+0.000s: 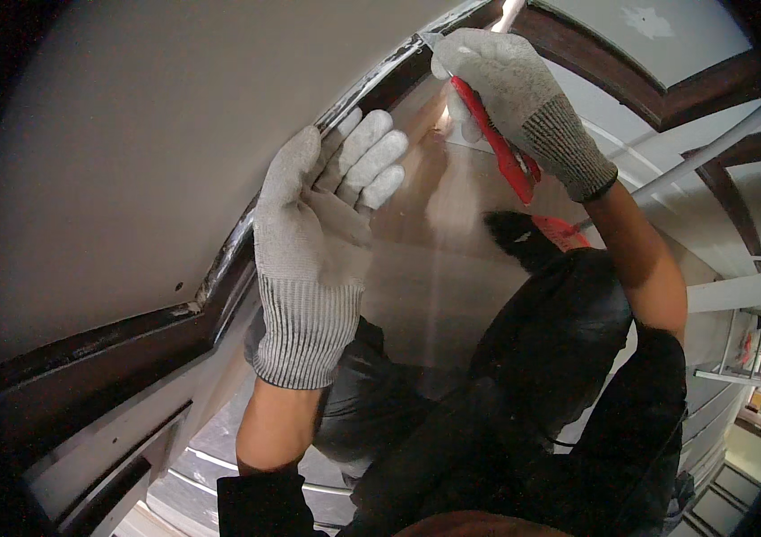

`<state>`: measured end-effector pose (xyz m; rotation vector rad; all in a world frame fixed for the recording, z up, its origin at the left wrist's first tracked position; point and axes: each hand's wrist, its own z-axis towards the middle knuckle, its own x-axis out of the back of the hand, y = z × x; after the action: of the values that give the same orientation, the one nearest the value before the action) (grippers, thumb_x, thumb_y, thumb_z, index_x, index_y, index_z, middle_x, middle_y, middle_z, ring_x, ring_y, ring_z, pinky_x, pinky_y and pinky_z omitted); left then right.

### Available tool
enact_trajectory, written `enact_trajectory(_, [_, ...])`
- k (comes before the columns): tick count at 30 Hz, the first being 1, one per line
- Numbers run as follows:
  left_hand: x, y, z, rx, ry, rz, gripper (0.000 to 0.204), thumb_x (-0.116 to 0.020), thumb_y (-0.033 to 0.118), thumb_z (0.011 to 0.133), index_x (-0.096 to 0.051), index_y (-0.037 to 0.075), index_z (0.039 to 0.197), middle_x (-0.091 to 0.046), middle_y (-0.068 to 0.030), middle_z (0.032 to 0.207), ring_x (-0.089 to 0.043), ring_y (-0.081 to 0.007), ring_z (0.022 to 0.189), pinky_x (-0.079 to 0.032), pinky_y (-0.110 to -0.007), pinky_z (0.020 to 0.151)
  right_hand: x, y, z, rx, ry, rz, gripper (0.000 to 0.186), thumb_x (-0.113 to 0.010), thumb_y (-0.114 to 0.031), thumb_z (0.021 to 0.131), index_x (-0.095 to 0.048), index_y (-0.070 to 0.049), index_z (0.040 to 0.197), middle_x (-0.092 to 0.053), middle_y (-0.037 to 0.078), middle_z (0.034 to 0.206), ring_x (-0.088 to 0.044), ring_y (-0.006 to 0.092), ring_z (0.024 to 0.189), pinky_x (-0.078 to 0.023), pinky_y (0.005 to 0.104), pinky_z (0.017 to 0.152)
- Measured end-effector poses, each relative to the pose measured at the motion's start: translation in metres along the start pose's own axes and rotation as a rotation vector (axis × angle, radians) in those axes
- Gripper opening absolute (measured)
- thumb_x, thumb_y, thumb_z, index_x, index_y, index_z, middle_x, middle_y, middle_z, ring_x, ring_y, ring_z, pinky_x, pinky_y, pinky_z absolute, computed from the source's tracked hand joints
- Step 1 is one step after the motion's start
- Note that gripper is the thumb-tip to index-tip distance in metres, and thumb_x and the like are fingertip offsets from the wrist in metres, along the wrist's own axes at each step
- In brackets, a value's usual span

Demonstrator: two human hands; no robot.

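My right hand (pixel 506 76), in a grey-white knit glove, grips a red utility knife (pixel 492 134). Its handle slants down to the right, out of the palm. At its upper end a pale metal tip (pixel 431 39) meets the light, scuffed strip along a dark frame (pixel 403 82). Gloved alike, my left hand (pixel 318 210) is open with its palm turned up and inward, fingers stretched out. Its thumb and fingertips lie at the frame's edge, beside a large grey panel (pixel 157 152). Part of the right fingers is hidden behind the glove and handle.
My bent legs in black trousers (pixel 542 340) are below, over a smooth brownish floor (pixel 434 242). A black and red shoe (pixel 533 237) shows by my knee. More dark-framed panels (pixel 662 98) stand at the upper right. A metal rack (pixel 756 358) is at the far right.
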<state>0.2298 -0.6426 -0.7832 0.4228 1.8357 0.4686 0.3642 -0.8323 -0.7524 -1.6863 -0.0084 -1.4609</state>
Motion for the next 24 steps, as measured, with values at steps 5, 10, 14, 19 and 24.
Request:
enact_trajectory(5, [-0.001,0.000,0.000,0.005,-0.007,-0.004,0.045,-0.051,0.031,0.105,-0.062,-0.006,0.127,-0.069,-0.0251,0.123,-0.070,-0.0351,0.111,-0.058,-0.043,0.093,-0.004,0.005,-0.003,-0.021,-0.006,-0.022,0.028,-0.057,-0.020,0.097,-0.063,-0.006,0.121,-0.066,0.014,0.107,-0.064,0.0314,0.097,-0.051,0.0435,0.088])
enact_trajectory(10, [-0.004,-0.001,0.001,0.007,-0.009,0.007,0.046,-0.051,0.031,0.104,-0.060,-0.007,0.128,-0.068,-0.0250,0.125,-0.070,-0.0348,0.111,-0.058,-0.043,0.094,-0.019,0.004,-0.002,0.257,0.095,0.076,0.028,-0.049,-0.028,0.103,-0.063,-0.004,0.109,-0.066,0.010,0.081,-0.066,0.0219,0.067,-0.055,0.0363,0.062])
enact_trajectory(14, [-0.008,-0.001,0.001,0.032,-0.001,-0.008,0.047,-0.052,0.032,0.104,-0.060,-0.007,0.128,-0.069,-0.0247,0.124,-0.070,-0.0343,0.111,-0.057,-0.042,0.095,-0.014,0.000,-0.006,-0.086,0.032,0.356,0.030,-0.047,-0.028,0.105,-0.064,-0.003,0.106,-0.066,0.010,0.073,-0.067,0.0192,0.058,-0.057,0.0334,0.052])
enact_trajectory(19, [-0.009,-0.002,0.002,0.028,0.010,0.014,0.047,-0.053,0.032,0.103,-0.060,-0.006,0.128,-0.069,-0.0246,0.123,-0.070,-0.0340,0.110,-0.058,-0.042,0.094,0.015,-0.007,-0.010,-0.175,-0.084,0.092,0.034,-0.056,-0.019,0.100,-0.060,-0.006,0.131,-0.064,0.015,0.122,-0.061,0.0322,0.112,-0.044,0.0445,0.103])
enact_trajectory(24, [-0.006,-0.002,0.005,0.032,-0.026,0.013,0.047,-0.052,0.032,0.104,-0.059,-0.006,0.130,-0.068,-0.0244,0.127,-0.069,-0.0338,0.113,-0.057,-0.042,0.096,0.004,-0.003,-0.001,-0.051,-0.097,-0.176,0.038,-0.060,-0.018,0.096,-0.062,-0.006,0.131,-0.066,0.017,0.126,-0.062,0.0372,0.117,-0.046,0.0472,0.108])
